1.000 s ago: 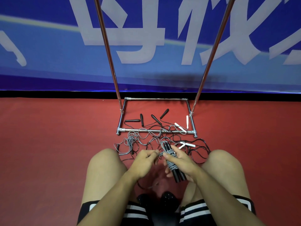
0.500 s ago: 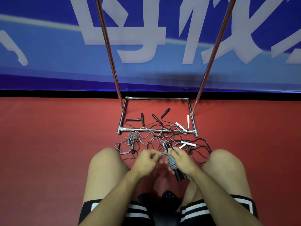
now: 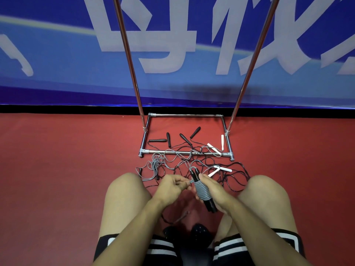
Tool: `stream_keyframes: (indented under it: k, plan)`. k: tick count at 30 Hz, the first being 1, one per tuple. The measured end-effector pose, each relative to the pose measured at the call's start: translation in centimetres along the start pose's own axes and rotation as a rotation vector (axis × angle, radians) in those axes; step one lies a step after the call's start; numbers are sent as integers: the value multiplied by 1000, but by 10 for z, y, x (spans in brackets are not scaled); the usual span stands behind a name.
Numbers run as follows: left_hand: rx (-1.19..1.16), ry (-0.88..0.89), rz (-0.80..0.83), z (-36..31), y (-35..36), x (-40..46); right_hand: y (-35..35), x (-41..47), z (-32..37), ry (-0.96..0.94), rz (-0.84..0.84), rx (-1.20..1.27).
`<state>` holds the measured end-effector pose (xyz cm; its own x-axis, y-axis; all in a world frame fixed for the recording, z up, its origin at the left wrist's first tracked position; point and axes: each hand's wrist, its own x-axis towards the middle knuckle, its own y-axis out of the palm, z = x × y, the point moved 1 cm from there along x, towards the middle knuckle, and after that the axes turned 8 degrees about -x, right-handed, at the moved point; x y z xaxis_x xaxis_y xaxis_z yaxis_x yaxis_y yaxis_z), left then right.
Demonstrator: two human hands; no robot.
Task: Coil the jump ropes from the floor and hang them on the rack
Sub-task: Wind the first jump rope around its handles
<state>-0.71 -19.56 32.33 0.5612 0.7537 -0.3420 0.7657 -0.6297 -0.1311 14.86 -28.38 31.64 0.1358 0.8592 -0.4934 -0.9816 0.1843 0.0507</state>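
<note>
1. Floor (image 3: 57,179): red, matte surface, meeting a black strip at the foot of a blue banner.
2. Rack (image 3: 184,153): chrome rectangular base frame resting on the floor, two uprights rising from its sides.
3. Black handles (image 3: 157,140): four, lying inside the base frame.
4. White handles (image 3: 222,142): two inside the frame, two just in front.
5. Tangled cords (image 3: 157,162): grey and black, spread across the front bar and the floor before it.

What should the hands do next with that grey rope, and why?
Probably wind one more turn. The right hand holds the black handles with grey rope already coiled round them, and the left hand pinches the loose end beside the coil. More grey cord still lies on the red floor, so the wrap looks unfinished.
</note>
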Motion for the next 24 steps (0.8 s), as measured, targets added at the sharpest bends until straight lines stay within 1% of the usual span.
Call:
stream_keyframes:
  k: [3,8,11,14,16,19,21,22,24]
  plan:
    - [14,6,-3,-1,0,0,-3,3,-4,22,7,43]
    - [1,-7,-8,-8,4,-2,-1,6,-6,-80,-98,-53]
    - [19,-30,-20,-11,7,-2,2,7,-8,-148,-118,-113]
    - [23,-83,-111,-15,8,-3,1,8,-10,-171,-111,-131]
    - [-8,-85,-152,-14,8,-1,0,8,-9,-180,-106,-148]
    - [-55,-68,-93,-13,8,-2,-3,3,-2,-160,-116,-205]
    - [-98,-81,-53,-16,6,-5,-7,-2,4,-76,-37,-251]
    - [-119,-74,-45,-20,3,-7,-9,-6,6,-7,46,-258]
    - [-144,-52,-36,-29,-3,-11,-11,-11,8,120,243,-188]
